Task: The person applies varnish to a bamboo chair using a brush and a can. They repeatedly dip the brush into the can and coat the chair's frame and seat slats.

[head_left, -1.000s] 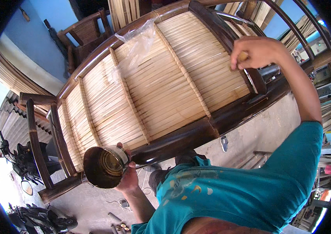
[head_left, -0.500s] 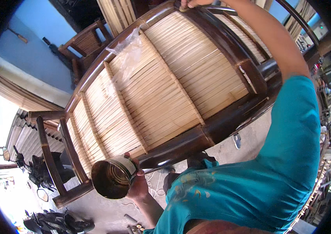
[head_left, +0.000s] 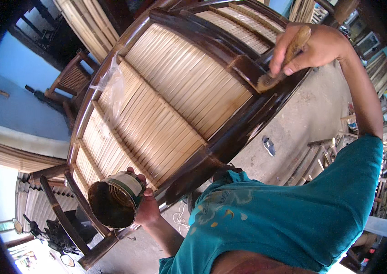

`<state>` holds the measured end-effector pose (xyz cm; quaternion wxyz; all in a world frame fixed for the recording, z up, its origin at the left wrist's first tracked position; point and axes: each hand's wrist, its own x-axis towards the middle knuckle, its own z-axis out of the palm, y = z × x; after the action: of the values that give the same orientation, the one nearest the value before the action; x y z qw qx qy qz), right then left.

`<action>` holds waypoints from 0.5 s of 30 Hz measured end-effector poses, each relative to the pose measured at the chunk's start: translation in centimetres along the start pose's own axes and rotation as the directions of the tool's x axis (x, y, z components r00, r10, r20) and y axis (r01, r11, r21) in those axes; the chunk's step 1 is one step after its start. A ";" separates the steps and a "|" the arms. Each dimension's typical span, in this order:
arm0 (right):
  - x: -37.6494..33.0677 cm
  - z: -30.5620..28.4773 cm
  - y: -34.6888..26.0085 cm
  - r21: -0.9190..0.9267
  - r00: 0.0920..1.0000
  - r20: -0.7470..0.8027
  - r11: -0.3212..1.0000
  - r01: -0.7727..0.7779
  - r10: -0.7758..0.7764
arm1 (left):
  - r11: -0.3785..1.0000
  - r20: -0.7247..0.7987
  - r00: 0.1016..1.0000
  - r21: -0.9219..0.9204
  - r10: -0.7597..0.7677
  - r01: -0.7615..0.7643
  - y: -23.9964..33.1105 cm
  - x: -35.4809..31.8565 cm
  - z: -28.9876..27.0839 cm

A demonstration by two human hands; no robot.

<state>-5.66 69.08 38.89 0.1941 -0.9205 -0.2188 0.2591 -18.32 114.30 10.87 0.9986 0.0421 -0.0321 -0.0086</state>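
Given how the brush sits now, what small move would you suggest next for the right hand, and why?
I would probably draw the brush lightly along the dark frame, since the right hand grips its handle and the bristles appear to meet the frame near its corner; the left hand already holds the tin well away from them.

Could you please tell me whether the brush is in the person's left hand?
No, the right hand holds the brush, while the left hand holds the can.
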 end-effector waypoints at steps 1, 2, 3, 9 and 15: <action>-0.3 0.0 0.4 0.000 0.999 0.047 1.000 0.005 -0.005 | 1.000 -0.019 1.000 0.004 -0.011 0.011 -0.2 0.1 -0.5; -0.5 -0.2 0.9 0.000 0.995 0.094 1.000 0.013 -0.013 | 1.000 -0.039 0.999 0.009 -0.020 0.021 -0.4 0.1 -0.7; -0.4 -0.4 1.4 -0.001 0.990 0.140 1.000 0.027 -0.027 | 0.999 -0.035 0.999 0.010 -0.039 0.040 -1.1 0.4 -0.3; 3.5 0.2 3.5 -0.125 0.955 -0.265 0.987 0.104 -0.134 | 0.996 0.038 0.998 0.069 -0.056 0.053 -3.0 0.7 -1.1; 2.1 -1.4 7.5 0.141 0.867 -0.464 0.981 -0.132 0.183 | 0.984 -0.031 0.999 0.177 0.035 -0.029 -2.7 -0.6 -0.5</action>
<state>-1.04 63.62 35.64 0.2679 -0.9591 -0.0747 0.0520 -18.89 111.70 10.11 0.9913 0.1302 -0.0162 0.0112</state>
